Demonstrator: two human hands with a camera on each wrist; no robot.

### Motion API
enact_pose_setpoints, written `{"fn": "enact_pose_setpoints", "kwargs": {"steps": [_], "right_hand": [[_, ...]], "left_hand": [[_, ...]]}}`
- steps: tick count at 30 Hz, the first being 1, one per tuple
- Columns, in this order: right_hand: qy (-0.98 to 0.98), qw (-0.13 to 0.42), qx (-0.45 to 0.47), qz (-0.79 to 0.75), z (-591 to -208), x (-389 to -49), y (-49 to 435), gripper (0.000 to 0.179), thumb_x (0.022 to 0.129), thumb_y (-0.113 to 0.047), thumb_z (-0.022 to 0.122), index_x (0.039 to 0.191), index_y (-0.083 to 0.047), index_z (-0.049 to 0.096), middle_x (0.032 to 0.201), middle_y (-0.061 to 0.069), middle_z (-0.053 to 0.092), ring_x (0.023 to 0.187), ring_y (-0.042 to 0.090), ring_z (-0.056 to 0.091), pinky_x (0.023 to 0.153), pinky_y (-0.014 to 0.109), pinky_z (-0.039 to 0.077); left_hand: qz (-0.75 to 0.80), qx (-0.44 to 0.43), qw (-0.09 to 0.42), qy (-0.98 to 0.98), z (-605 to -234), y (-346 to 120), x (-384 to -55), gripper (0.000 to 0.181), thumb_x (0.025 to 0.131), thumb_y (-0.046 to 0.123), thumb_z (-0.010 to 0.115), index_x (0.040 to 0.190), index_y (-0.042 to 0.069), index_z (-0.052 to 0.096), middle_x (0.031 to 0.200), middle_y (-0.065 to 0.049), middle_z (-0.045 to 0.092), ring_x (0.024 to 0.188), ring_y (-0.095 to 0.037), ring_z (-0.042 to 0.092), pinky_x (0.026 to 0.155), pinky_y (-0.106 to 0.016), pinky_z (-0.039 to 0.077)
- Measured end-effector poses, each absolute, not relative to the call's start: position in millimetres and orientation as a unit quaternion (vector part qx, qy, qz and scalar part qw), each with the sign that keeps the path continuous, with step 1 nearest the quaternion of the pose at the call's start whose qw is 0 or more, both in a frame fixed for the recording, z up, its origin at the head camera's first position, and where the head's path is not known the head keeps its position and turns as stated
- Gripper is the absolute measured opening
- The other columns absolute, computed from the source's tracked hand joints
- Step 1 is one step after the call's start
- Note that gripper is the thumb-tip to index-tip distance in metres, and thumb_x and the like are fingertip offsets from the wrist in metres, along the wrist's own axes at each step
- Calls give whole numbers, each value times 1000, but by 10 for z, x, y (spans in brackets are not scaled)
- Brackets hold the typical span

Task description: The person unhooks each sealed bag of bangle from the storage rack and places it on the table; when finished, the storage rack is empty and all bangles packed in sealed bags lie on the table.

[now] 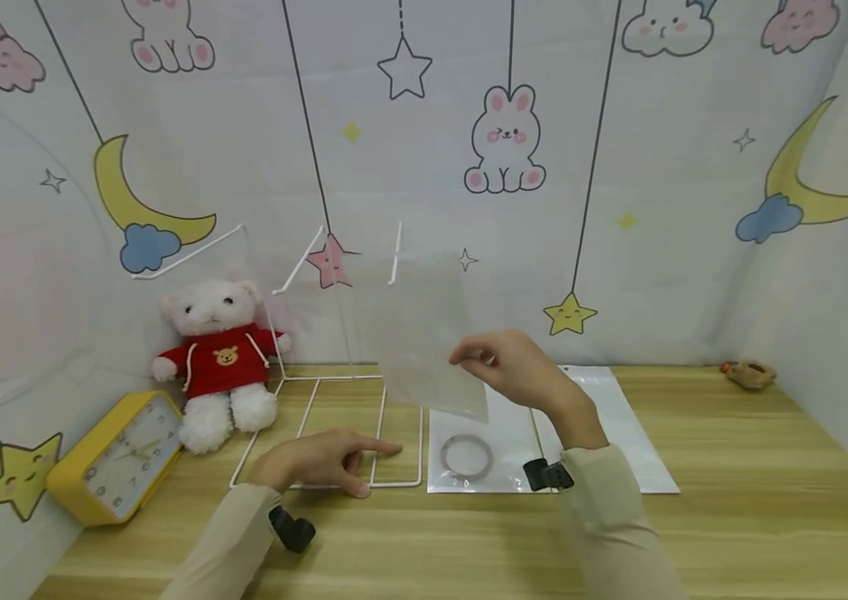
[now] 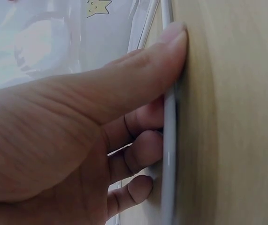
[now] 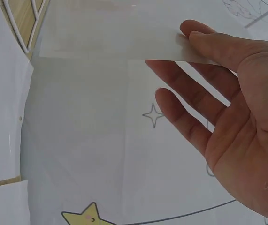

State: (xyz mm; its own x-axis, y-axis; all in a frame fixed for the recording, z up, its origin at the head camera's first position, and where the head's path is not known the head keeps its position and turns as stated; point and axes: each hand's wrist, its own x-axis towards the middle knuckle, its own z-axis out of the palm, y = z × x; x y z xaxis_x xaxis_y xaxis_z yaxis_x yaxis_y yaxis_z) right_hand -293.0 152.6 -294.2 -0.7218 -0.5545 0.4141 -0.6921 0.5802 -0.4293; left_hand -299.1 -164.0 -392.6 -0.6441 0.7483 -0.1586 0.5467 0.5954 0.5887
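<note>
My right hand (image 1: 517, 375) pinches a translucent plastic sheet (image 1: 424, 342) by its edge, between thumb and index finger. It hangs upright above the table; in the right wrist view, the remaining fingers spread loosely below the sheet (image 3: 105, 33). At the front of a white wire rack (image 1: 398, 484), my left hand (image 1: 322, 460) rests with its index finger straight out over the base. In the left wrist view, the thumb lies across the front wire (image 2: 170, 154) and the other fingertips are close behind it. Upright wires (image 1: 269, 325) rise at the rack's back.
Right of the rack lie glossy white plastic sheets (image 1: 619, 425), with a pale ring (image 1: 466, 457) on the nearer one. A teddy bear in a red top (image 1: 221, 358) and a yellow clock (image 1: 119, 458) stand at left. A small brown object (image 1: 750, 374) sits far right.
</note>
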Motion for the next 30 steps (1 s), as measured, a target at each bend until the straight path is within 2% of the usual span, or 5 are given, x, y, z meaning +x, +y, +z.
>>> {"fn": "enact_pose_setpoints", "kwargs": {"steps": [13,21,26,30], "right_hand": [[-876,175,332,304,-2863,-2878,1681,17,97,-3,63,103,-12,77,104,-1,74,87,15,66,77,37,53],[-853,257,320,323,-2845,-2879,1802,18,97,-1,62,103,-11,76,102,0,74,81,13,63,73,33,53],[-821,322,323,343,-2819,-2870,1816,17,97,-3,64,103,-11,76,99,-1,74,73,11,56,63,24,44],[-803,351,331,350,-2796,-2864,1821,17,96,-1,64,103,-10,76,98,0,74,67,12,50,58,22,36]], "left_hand": [[255,363,204,873,-3911,-1615,-2976,64,85,17,79,144,16,56,69,5,51,64,-6,47,62,-23,39],[252,357,206,876,-3901,-1605,-2970,64,85,19,79,144,16,56,70,5,53,65,-6,47,63,-23,39],[250,363,202,874,-3911,-1616,-2978,64,85,19,79,144,16,56,69,5,53,64,-5,48,62,-23,39],[251,363,202,874,-3916,-1625,-2994,64,85,20,80,144,16,56,69,5,53,64,-6,48,62,-23,39]]}}
